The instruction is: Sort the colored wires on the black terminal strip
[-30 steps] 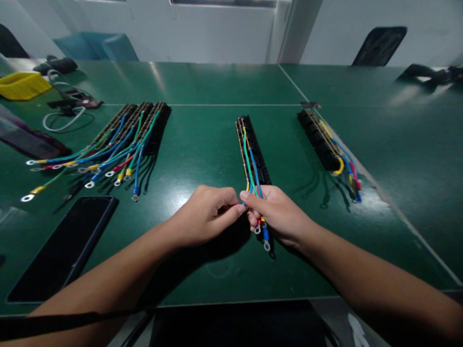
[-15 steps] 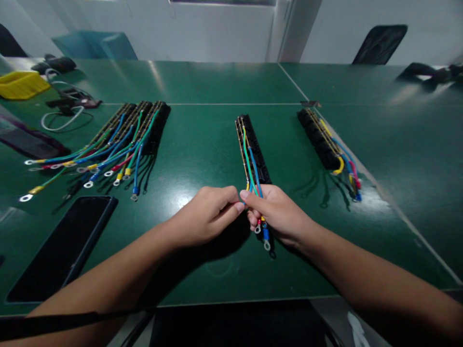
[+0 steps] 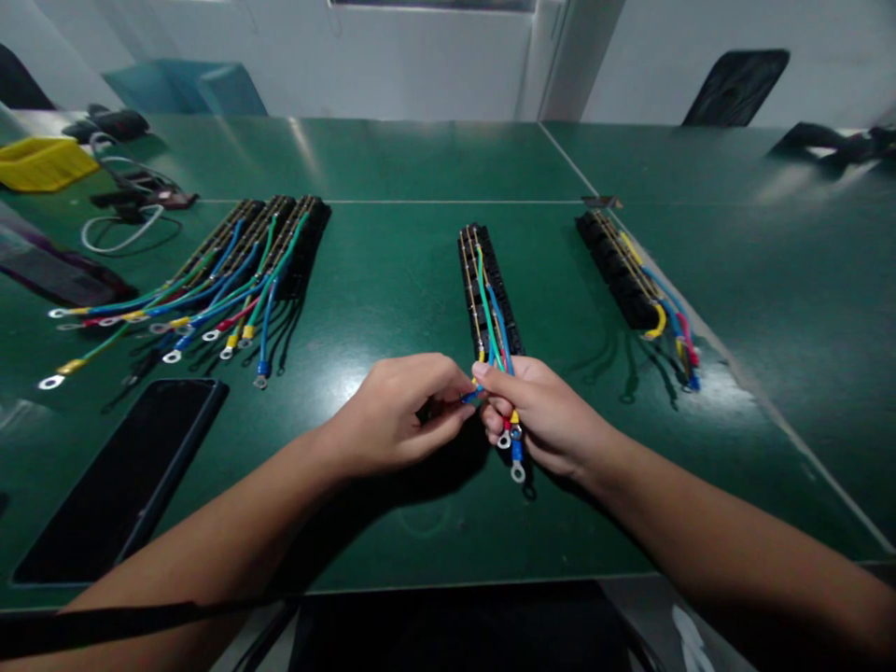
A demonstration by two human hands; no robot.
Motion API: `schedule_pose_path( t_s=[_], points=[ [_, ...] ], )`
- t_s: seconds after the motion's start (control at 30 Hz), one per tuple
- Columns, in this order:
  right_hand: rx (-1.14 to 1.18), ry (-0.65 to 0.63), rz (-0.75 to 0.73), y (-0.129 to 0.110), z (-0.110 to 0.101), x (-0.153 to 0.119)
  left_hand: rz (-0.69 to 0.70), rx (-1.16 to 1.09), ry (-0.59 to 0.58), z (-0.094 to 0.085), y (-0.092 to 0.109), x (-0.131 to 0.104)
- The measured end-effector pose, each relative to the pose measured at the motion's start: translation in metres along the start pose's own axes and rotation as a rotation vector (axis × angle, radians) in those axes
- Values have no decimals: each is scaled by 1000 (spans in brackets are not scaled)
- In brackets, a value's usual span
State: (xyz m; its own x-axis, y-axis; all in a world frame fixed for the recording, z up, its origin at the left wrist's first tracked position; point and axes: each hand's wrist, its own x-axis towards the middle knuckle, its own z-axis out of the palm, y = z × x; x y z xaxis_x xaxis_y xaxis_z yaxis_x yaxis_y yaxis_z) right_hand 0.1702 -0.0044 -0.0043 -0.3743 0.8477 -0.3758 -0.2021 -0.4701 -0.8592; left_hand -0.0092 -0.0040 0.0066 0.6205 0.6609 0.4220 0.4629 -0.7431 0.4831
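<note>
The right hand (image 3: 539, 401) grips wires (image 3: 498, 315) from the strip (image 3: 492, 257) beyond; the left hand (image 3: 402, 411) apparently pinches a lug (image 3: 469, 398), a phone (image 3: 126, 476) lying farther left.

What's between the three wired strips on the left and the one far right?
In the head view, another wired strip, its wires in the right hand.

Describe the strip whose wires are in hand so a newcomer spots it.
On the green table, look between three adjacent strips at picture left and a lone strip at right. The black strip there points away from the viewer. Unlike the others, its wires are gripped in the right hand.
</note>
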Motion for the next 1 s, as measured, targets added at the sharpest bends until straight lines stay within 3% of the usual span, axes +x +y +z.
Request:
schedule_pose_path(
  t_s=[0.23,0.4,0.63,0.83,1.0],
  points=[
    [-94,8,-16,1,-1,0,62,14,52,6,-10,-2],
    [-175,-2,6,0,-2,1,94,27,23,7,-10,-1],
    [-269,-24,30,0,-1,-1,42,-17,-65,-1,-8,4],
    [-172,-10,13,0,-2,0,54,-23,-51,-1,-9,3],
    [-251,-19,30,-2,1,-3,-12,-53,-70,-4,-7,5]
  ],
)
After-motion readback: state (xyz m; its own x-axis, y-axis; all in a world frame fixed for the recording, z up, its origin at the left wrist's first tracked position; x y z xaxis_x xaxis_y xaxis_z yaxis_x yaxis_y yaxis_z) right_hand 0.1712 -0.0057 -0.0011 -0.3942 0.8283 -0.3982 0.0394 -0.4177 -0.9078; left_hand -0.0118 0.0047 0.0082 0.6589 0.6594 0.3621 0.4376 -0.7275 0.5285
